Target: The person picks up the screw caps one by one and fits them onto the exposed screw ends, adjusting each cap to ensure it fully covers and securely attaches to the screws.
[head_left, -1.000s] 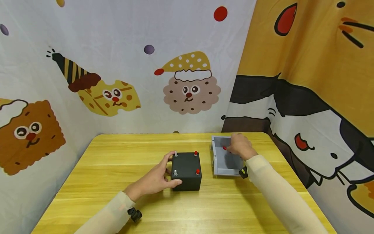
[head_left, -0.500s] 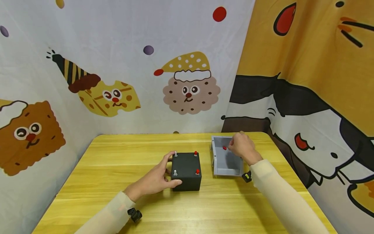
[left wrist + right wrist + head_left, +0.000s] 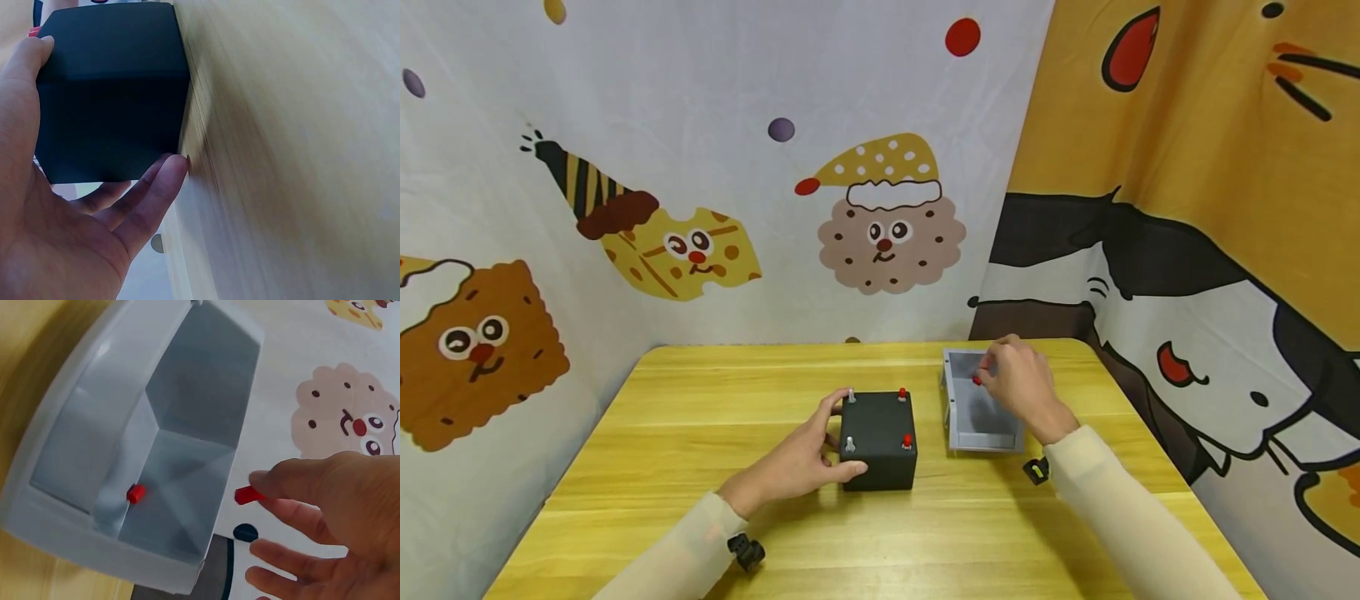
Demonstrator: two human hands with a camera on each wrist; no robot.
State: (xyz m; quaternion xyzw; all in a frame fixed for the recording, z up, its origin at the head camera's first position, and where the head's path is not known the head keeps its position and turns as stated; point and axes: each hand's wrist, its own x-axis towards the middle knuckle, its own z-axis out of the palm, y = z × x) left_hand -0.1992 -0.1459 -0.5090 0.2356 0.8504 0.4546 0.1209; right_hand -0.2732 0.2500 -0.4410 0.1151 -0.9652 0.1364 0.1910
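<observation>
A black box (image 3: 877,425) stands on the table, with metal toggle switches at its top corners. The two right switches wear red caps (image 3: 907,440); the two left ones (image 3: 850,443) show bare metal. My left hand (image 3: 801,454) holds the box from its left side, thumb at the near edge and index finger at the far corner. Over the grey bin (image 3: 953,417), my right hand (image 3: 1021,383) pinches a small red cap (image 3: 249,495) between thumb and index finger. Another red cap (image 3: 135,493) lies inside the bin.
The wooden table (image 3: 700,400) carries the box and, to its right, the bin. A printed cloth (image 3: 715,125) hangs behind the table and along its sides. Dark wrist cameras sit under both sleeves.
My right hand has risen out of the bin and turned, now pinching a red cap above it. The left hand and the black box have stayed in place.
</observation>
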